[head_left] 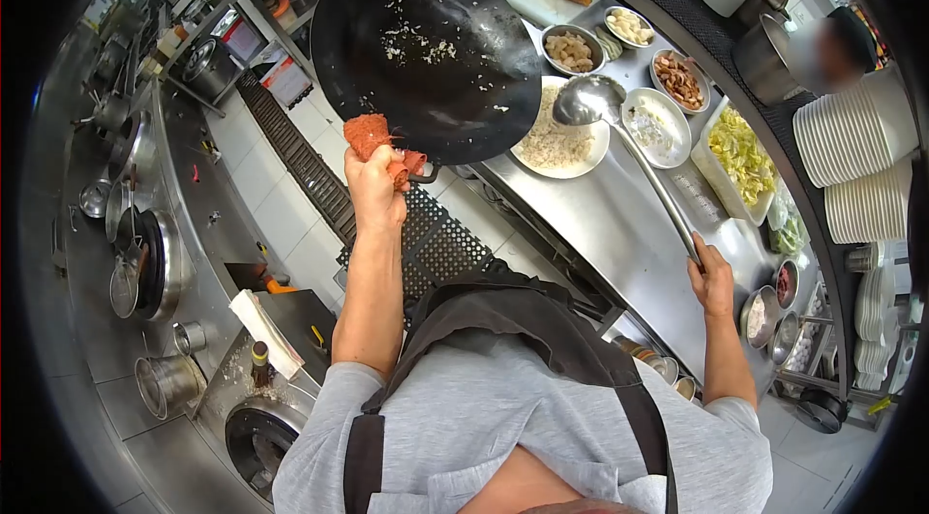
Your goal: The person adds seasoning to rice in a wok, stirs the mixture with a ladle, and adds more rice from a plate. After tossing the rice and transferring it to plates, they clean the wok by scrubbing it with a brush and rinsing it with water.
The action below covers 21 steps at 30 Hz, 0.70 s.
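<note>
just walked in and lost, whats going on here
A person's left hand holds a big black wok, with a red cloth at the grip. Small pale bits lie inside the wok. The right hand holds a ladle, its head by the edge of a plate of what looks like rice.

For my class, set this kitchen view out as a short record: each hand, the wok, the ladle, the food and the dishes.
Left hand: holding a red cloth at the near rim of the wok
Right hand: closed around the handle of the metal ladle
Wok contents: scattered white grains
Ladle position: bowl overlaps the plate of rice in view; contact unclear
Other food: bowl of reddish-brown pieces, tub of cut leafy greens
Dishes: white stacks at the picture's right
</note>
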### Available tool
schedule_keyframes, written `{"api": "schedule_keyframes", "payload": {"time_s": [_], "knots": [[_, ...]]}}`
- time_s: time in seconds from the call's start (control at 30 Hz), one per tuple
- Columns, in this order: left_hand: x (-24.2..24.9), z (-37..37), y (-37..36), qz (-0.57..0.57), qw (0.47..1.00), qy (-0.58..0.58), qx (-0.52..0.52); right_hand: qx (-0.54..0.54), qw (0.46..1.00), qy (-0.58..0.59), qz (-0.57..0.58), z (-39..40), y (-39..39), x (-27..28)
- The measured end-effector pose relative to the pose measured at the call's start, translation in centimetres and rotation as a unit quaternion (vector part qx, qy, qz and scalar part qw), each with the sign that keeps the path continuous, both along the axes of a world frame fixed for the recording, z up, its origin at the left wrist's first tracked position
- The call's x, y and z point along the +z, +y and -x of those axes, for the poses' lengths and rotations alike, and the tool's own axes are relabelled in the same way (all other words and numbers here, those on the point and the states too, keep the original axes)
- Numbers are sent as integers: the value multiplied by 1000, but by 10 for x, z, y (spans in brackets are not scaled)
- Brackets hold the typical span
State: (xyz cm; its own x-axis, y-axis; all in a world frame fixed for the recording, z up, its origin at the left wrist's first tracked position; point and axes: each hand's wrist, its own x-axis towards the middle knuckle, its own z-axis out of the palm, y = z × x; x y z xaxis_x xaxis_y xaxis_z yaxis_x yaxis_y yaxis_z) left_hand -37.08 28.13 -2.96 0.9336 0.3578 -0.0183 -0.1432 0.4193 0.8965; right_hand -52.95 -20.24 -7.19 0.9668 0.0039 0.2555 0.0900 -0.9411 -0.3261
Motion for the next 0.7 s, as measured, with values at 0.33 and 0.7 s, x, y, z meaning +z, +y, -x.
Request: {"api": "schedule_keyframes", "payload": {"time_s": [0.33, 0.7], "knots": [[10, 6, 2, 47, 998, 36, 17, 80, 991, -1, -104, -92, 72, -18], [11, 2, 8, 17, 1000, 21, 16, -43, 993, 31, -104, 18, -1, -35]]}}
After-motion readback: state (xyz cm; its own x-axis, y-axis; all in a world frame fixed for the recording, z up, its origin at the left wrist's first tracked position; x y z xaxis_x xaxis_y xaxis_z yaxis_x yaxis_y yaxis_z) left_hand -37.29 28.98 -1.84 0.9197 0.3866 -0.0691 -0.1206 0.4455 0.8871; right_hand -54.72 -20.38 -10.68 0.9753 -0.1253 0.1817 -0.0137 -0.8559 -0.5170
